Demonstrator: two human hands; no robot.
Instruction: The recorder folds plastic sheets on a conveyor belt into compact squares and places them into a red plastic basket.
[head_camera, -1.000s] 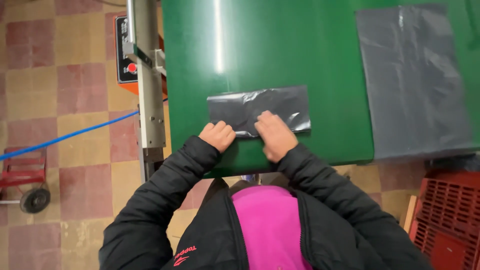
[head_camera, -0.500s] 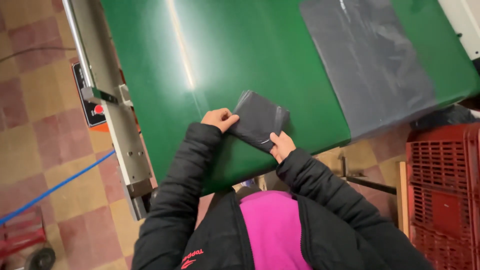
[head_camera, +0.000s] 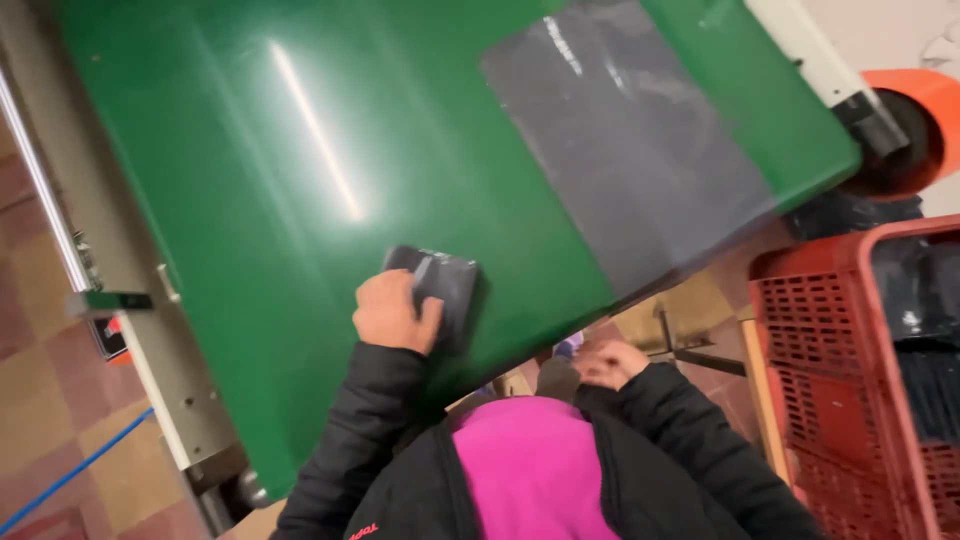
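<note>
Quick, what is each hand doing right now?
Left hand: closed on the folded dark plastic bag lying on the green table.
Right hand: off the table, near the chest, holding nothing visible; open or shut cannot be told.

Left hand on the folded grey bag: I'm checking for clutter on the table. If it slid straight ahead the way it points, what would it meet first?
Past the folded grey bag under the left hand, only bare green table shows; the way looks free, though depth is unclear.

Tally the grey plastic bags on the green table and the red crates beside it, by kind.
Folded grey bag, under the left hand: 1
Flat grey bag on the green table: 1
Red crate: 1
Total: 3
</note>
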